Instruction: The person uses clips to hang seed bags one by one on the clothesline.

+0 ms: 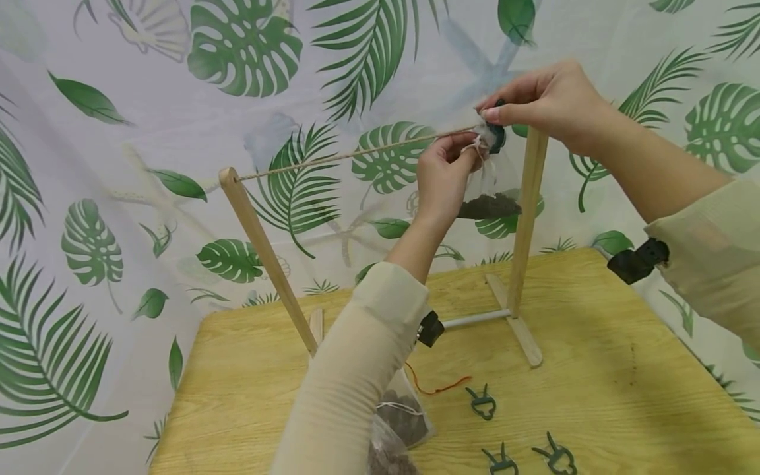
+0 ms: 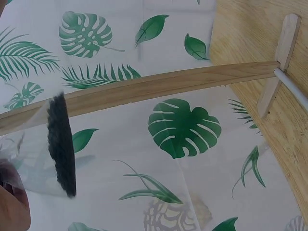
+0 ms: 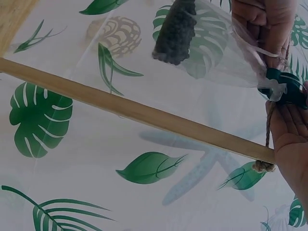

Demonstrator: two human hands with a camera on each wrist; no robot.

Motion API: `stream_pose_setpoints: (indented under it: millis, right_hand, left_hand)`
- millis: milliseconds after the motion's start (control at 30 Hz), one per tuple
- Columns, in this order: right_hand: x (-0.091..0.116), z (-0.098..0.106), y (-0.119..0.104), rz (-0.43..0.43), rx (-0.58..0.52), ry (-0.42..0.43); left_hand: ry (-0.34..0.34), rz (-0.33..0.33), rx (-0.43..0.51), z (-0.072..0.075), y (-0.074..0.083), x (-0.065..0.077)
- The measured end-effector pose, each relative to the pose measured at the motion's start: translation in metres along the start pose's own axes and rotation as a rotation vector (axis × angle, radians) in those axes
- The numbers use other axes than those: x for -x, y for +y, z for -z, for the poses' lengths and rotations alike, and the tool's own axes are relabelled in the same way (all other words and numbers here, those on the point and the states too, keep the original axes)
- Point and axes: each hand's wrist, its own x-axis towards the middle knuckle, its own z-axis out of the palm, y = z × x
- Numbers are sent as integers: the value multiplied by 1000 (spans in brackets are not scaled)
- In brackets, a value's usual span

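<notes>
A sheer drawstring bag [image 1: 489, 204] with dark grains in its bottom hangs at the right end of a twine line [image 1: 332, 158]. My left hand [image 1: 442, 175] pinches the bag's gathered neck and white drawstring against the twine. On the other side, my right hand [image 1: 558, 105] pinches a dark green plastic clip [image 1: 495, 135] between thumb and fingers. In the right wrist view the clip [image 3: 284, 86] sits over the bag's top edge and the twine. How far its jaws close is hidden by my fingers.
Wooden posts [image 1: 261, 244] carry the twine, joined low down by a white rod [image 1: 477, 319]. On the wood-grain table [image 1: 600, 396] lie more green clips [image 1: 482, 401], a red string [image 1: 439, 389] and filled bags [image 1: 406, 415] partly behind my left sleeve. A leaf-print cloth [image 1: 368, 72] hangs behind.
</notes>
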Motion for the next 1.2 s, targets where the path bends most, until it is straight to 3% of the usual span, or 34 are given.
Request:
stream_pose_setpoints:
  millis: [167, 367, 633, 800, 1067, 1200]
  right_hand:
    - [0, 1, -1, -52, 62, -60]
    - [-1, 2, -3, -32, 85, -147]
    - [3, 0, -8, 8, 213, -173]
    - [11, -2, -9, 47, 244, -128]
    - [27, -4, -4, 71, 93, 41]
    - [32, -5, -3, 118, 28, 146]
  left_hand:
    - [30, -6, -44, 0, -1, 0]
    - [18, 23, -38, 2, -3, 1]
    - [-49, 19, -205, 12, -14, 6]
    - [-127, 2, -275, 27, -25, 14]
    - [-238, -36, -418, 51, -49, 31]
    - [-280, -16, -470, 58, -60, 41]
